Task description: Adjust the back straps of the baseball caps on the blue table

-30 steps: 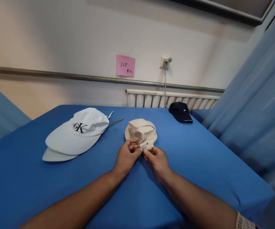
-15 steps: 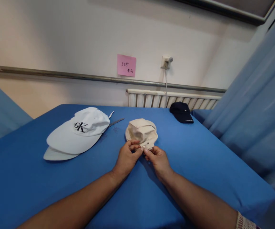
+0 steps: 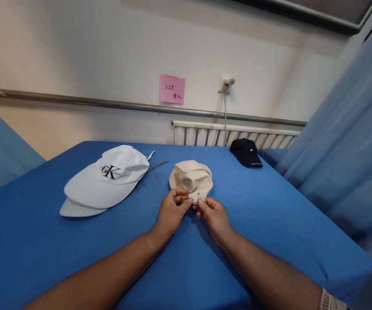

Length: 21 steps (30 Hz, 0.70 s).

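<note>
A beige cap (image 3: pixel 190 174) lies on the blue-covered table (image 3: pixel 253 215) with its back strap towards me. My left hand (image 3: pixel 172 210) is closed, pinching the strap's left side between thumb and fingers. From the right, my right hand (image 3: pixel 213 214) pinches the same strap close to a small metal buckle (image 3: pixel 194 199). An eyelet shows just above the buckle. The cap's brim is hidden behind its crumpled crown. To the left, white caps (image 3: pixel 108 176) lie stacked, the upper one bearing a black "CK" print.
A black cap (image 3: pixel 246 151) sits at the far right corner of the table. Behind stand a white radiator (image 3: pixel 205 135) and a metal rail (image 3: pixel 108 103). Blue curtains (image 3: pixel 343 142) hang at the right. A pink note (image 3: pixel 172 89) and a plugged socket (image 3: pixel 226 85) are on the wall.
My right thumb has shifted slightly right along the strap, and more of the buckle shows between my hands. Both hands still hold the cap; the other caps have not moved.
</note>
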{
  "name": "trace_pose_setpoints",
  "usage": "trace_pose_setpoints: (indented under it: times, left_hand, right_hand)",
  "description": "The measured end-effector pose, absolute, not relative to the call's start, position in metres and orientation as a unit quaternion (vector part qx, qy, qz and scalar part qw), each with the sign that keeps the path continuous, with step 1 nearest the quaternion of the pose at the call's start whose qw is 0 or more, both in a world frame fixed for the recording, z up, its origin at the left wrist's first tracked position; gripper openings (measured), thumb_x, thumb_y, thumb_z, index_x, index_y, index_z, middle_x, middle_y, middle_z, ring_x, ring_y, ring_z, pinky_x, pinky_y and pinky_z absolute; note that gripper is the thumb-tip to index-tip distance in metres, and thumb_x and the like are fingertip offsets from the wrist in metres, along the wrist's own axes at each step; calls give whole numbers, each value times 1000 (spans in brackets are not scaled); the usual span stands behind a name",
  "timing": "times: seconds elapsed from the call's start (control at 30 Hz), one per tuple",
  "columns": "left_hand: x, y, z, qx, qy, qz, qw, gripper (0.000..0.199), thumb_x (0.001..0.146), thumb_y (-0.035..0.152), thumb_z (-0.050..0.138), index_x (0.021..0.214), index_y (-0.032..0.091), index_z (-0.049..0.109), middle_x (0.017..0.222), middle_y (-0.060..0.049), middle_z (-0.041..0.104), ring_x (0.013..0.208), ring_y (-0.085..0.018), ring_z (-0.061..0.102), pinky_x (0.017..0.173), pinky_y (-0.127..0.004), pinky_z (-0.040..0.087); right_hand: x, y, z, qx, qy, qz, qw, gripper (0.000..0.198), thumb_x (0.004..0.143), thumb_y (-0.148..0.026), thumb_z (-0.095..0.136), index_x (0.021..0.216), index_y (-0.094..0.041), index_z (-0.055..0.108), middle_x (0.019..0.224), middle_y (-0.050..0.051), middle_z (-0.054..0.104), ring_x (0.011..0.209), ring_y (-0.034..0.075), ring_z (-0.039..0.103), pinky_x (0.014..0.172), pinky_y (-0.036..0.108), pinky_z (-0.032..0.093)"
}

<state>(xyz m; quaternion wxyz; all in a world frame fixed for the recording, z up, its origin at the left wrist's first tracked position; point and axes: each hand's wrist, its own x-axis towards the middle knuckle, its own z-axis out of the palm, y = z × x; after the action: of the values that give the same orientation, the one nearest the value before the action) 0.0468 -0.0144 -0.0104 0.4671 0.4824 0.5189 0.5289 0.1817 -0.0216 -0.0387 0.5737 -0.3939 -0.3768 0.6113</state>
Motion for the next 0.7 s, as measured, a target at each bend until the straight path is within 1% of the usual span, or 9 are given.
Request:
trace_pose_setpoints:
  times: [0.13, 0.23, 0.3, 0.37, 0.43, 0.5, 0.57, 0.63, 0.7]
  left_hand:
    - [39, -9, -10, 478, 512, 540, 466, 32, 67, 30, 74, 90, 16, 58, 75, 0, 66, 71, -14, 62, 69, -26, 47]
    - [33, -7, -10, 525, 515, 521, 433, 27, 72, 32, 70, 89, 16, 59, 77, -1, 66, 72, -16, 63, 70, -29, 48]
    - [29, -6, -8, 590, 524, 498, 359, 22, 77, 33, 66, 90, 17, 60, 82, -3, 67, 78, -19, 63, 75, -33, 49]
    - [27, -8, -5, 667, 526, 472, 235, 20, 80, 34, 64, 93, 18, 62, 90, -5, 67, 88, -22, 63, 84, -39, 48]
    - [25, -12, -2, 740, 498, 440, 105, 24, 80, 35, 66, 97, 19, 61, 98, -7, 67, 99, -26, 60, 92, -44, 46]
    - [26, -15, 1, 798, 441, 411, 7, 33, 77, 35, 71, 104, 20, 59, 107, -9, 65, 107, -28, 57, 96, -47, 43]
    - [27, -17, 3, 833, 389, 389, -56, 39, 77, 31, 72, 112, 19, 57, 114, -11, 63, 112, -29, 55, 98, -48, 43]
    - [30, -17, 3, 839, 369, 385, -113, 38, 81, 25, 68, 116, 19, 56, 120, -13, 60, 116, -30, 54, 99, -48, 42]
    - [32, -17, 3, 830, 363, 390, -165, 33, 84, 19, 64, 116, 20, 56, 122, -14, 60, 118, -30, 53, 100, -48, 41]
  right_hand:
    - [188, -20, -34, -340, -264, 690, 582, 32, 68, -42, 85, 78, -15, 70, 74, 1, 69, 57, 7, 55, 54, 20, 44]
    - [195, -14, -31, -317, -189, 727, 579, 28, 65, -30, 87, 79, -15, 68, 71, -1, 67, 57, 7, 57, 51, 18, 45]
    - [199, -10, -31, -305, -173, 739, 576, 25, 65, -22, 87, 77, -14, 67, 67, -2, 65, 53, 6, 55, 48, 16, 44]
    - [202, -7, -32, -296, -166, 745, 574, 22, 67, -17, 85, 77, -14, 66, 64, -2, 64, 52, 6, 55, 47, 16, 45]
    - [203, -5, -33, -290, -153, 750, 575, 19, 70, -16, 82, 79, -14, 66, 65, -2, 65, 52, 6, 56, 47, 16, 46]
    - [203, -5, -33, -280, -136, 760, 571, 16, 73, -15, 79, 82, -14, 66, 66, -1, 65, 52, 7, 56, 48, 16, 48]
    - [204, -5, -33, -267, -124, 773, 561, 13, 76, -13, 75, 85, -14, 66, 67, -1, 66, 51, 6, 56, 47, 16, 48]
    - [204, -5, -32, -260, -123, 784, 551, 12, 77, -12, 73, 86, -14, 65, 68, -1, 66, 50, 6, 54, 46, 16, 48]
    - [203, -7, -32, -260, -136, 786, 544, 13, 77, -13, 73, 86, -15, 65, 68, -1, 66, 50, 6, 54, 46, 16, 47]
